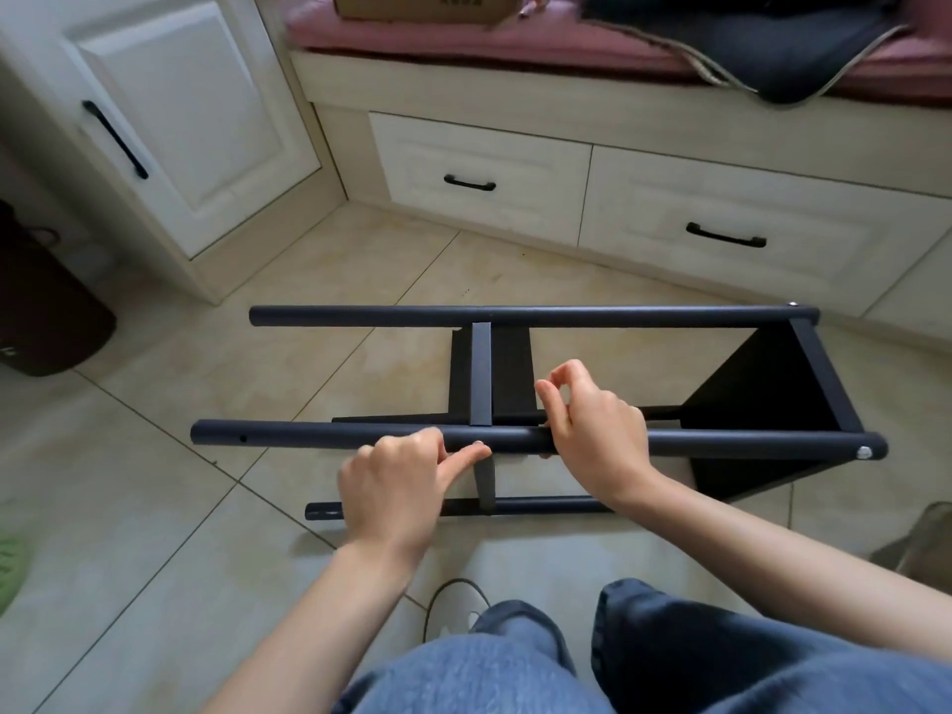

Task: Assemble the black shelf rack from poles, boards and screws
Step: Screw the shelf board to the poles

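**Tech A:** Report the work surface and the largest items first.

**Tech B:** Glossy beige tiled floor (170,507) with thin dark grout lines. Behind it, a cream panelled window-seat base with two drawers (721,234), each fitted with a curved black handle. A pink cushion (463,38) tops the seat and carries a cardboard box (427,5) and a dark folded fabric (772,49).

**Tech A:** Position of the shelf rack?

**Tech B:** The black shelf rack (515,383) lies on its side on the floor, in front of the drawers. Matte round poles run left to right. The far pole (360,316) and the near upper pole (309,438) are joined by a flat square-edged crossbar (480,373). A flat black board (762,389) closes the right end. A lower pole (541,506) rests on the tiles.

**Tech A:** Fasteners?

**Tech B:** A silver screw head (864,452) sits at the right end of the near upper pole. An open screw hole (243,438) shows near that pole's left end.

**Tech A:** Hands?

**Tech B:** Left hand (396,487): fingers curled over the near upper pole, thumb tip pressed against its side at the crossbar joint. Right hand (592,430): wrist across the same pole, thumb and forefinger pinched together above it. What they pinch cannot be determined.
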`<action>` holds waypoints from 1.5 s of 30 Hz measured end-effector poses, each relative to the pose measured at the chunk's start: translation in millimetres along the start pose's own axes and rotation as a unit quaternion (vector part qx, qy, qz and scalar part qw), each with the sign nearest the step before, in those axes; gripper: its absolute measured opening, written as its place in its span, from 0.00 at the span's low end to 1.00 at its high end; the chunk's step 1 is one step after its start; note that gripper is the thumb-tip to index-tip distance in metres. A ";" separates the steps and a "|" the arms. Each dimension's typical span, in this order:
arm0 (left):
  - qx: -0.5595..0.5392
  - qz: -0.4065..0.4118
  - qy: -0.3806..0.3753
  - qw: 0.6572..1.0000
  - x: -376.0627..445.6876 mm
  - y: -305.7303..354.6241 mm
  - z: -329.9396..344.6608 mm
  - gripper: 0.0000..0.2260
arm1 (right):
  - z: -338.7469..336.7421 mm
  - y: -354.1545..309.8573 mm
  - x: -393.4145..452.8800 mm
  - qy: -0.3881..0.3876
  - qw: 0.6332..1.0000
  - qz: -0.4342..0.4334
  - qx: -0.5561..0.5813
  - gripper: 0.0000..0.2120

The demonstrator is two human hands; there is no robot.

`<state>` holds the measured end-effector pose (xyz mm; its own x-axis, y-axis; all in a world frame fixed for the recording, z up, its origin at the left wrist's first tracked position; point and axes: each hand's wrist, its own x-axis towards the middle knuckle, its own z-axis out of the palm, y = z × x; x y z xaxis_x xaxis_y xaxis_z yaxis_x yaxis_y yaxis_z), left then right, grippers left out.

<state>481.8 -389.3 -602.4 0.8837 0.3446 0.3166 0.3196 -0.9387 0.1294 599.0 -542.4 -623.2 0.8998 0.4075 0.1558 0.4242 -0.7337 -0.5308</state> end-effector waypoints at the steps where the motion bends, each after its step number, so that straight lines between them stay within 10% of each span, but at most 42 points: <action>1: 0.021 0.055 0.042 0.997 4.7 -2.9 -3.2 0.24 | -0.5 0.3 0.1 0.000 1.000 -0.003 0.000 0.11; 5: 0.005 0.229 0.084 0.970 31.1 -21.4 0.9 0.22 | -2.0 1.0 -2.4 -0.001 0.999 -0.032 0.002 0.08; 13: 0.083 0.366 -0.174 0.910 80.2 -37.0 2.8 0.36 | -4.9 4.1 -6.2 -0.030 0.997 -0.070 0.000 0.09; 25: -0.070 0.383 -0.200 0.899 66.5 -47.1 17.4 0.29 | -14.4 7.7 26.6 -0.342 0.938 0.023 0.045 0.13; 33: -0.112 0.347 -0.199 0.910 55.7 -46.7 22.3 0.28 | 16.4 2.7 51.5 -0.402 0.912 -0.028 0.075 0.09; 45: -0.137 0.352 -0.207 0.903 51.5 -50.3 22.3 0.26 | 27.9 -2.0 67.2 -0.541 0.714 0.207 0.394 0.03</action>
<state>518.9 -324.6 -613.5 0.9053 -0.4229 0.0399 -0.4165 -0.8654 0.2786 655.8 -498.4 -634.9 0.1461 0.7391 -0.6575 -0.4275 -0.5522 -0.7157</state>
